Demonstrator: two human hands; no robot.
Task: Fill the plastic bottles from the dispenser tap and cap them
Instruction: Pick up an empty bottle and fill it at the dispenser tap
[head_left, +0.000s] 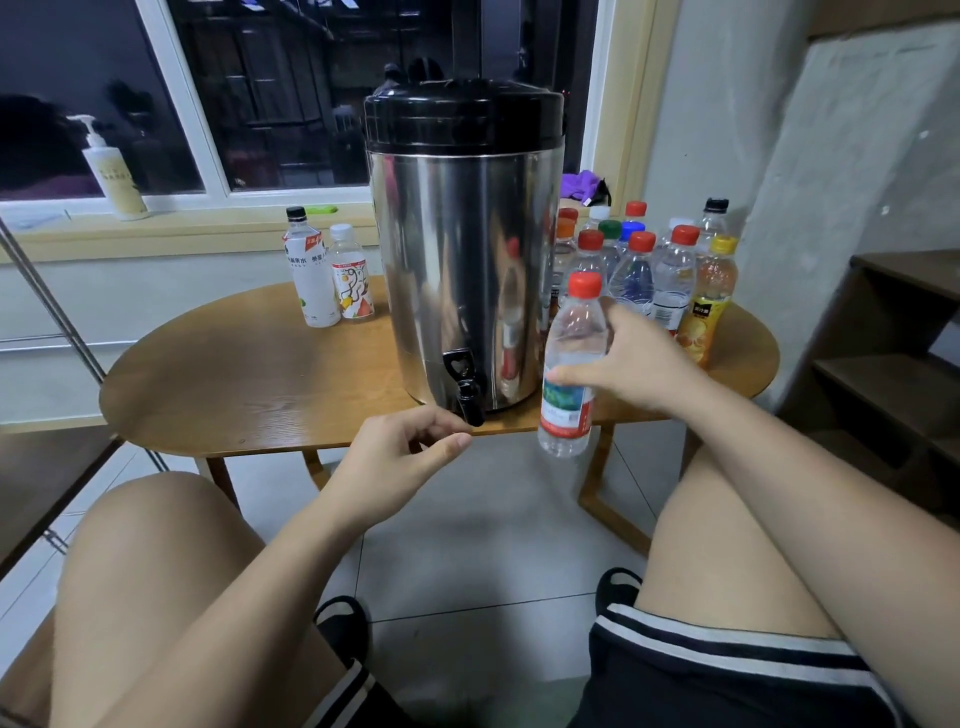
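— Right hand (639, 364) grips the bottle (571, 338) round its middle, thumb across the front just above the label, the other fingers behind.
— And where is the bottle?
— In the air, roughly upright, just right of the tap (465, 384). Its base hangs lower than the near edge of the table (249, 384), in front of it. Its red cap (585, 285) is on.
— Any water in it?
— I cannot tell; the plastic is clear.
— The left hand (400, 452)?
— It holds nothing. The fingers are loosely curled and the thumb reaches out toward the tap spout, ending just below and left of it. Whether it touches, I cannot tell.
— Describe the tap.
— Black, low on the front of the steel dispenser (462, 260), with its spout by the table's near edge. The dispenser stands on the table with its black lid (462, 117) on.
— Other bottles?
— A cluster (670, 270) stands right of the dispenser, all capped: red, orange, green, blue, white, yellow and black caps. The yellow-capped one, nearest the right edge, has an orange label. Two more stand side by side left of the dispenser, a black-capped one (311, 275) and a shorter white-capped one (350, 280).
— Anything else?
— A pump bottle (117, 176) on the windowsill, far left. The person sits with bare knees either side of the hands.
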